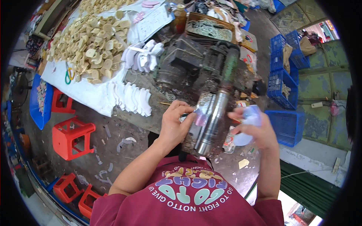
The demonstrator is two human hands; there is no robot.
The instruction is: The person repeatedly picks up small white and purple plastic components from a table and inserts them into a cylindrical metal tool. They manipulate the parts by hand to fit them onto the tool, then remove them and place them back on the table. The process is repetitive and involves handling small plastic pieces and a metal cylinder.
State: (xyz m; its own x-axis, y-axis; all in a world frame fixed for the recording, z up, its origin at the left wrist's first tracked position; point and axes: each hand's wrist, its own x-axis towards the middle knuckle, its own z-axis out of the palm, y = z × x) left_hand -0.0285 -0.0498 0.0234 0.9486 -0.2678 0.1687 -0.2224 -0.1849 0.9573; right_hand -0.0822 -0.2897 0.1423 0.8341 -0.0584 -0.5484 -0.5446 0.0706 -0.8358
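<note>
Pale lilac piece [252, 114], shiny silver roller [214, 122], patchy green tube [230, 67], cream heaped pieces [98, 47], white curved pieces [130, 98], red stools [69, 137], blue crates [285, 128], maroon shirt [151, 214] with purple, mint and yellow lettering [192, 188].

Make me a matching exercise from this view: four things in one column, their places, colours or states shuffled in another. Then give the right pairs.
Things
1. Polished metal cylinder
2. Beige pieces
3. Right hand
4. Plastic stools

Places, colours or states
A. Heaped at the far left of the workspace, next to a bare stretch of white sheet
B. Red, standing on the floor
C. Between the left hand and the other hand
D. Holding a pale, thin piece

Right pairs
1-C, 2-A, 3-D, 4-B
</note>
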